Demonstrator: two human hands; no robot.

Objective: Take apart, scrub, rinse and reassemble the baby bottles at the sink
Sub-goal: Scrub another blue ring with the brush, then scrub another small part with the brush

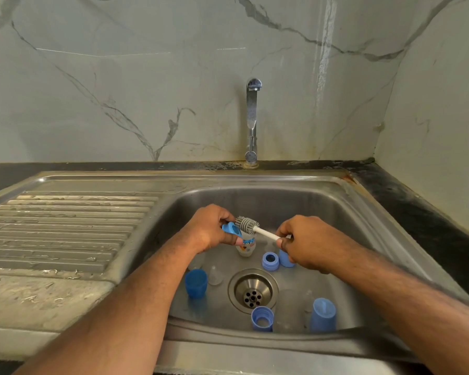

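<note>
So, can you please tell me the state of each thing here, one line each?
Tap: off, no water visible.
Blue ring: held in left hand.
Brush: held by right hand, bristles against the ring.
Bottle: open, standing in sink.
Drain: unplugged.

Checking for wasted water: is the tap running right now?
No, no stream falls from the tap into the sink, where the right hand holds the brush.

place: home kitchen | cues: steel sink (363,201), drainboard (65,226), tap (251,123), marble-look backsplash (119,77)
</note>
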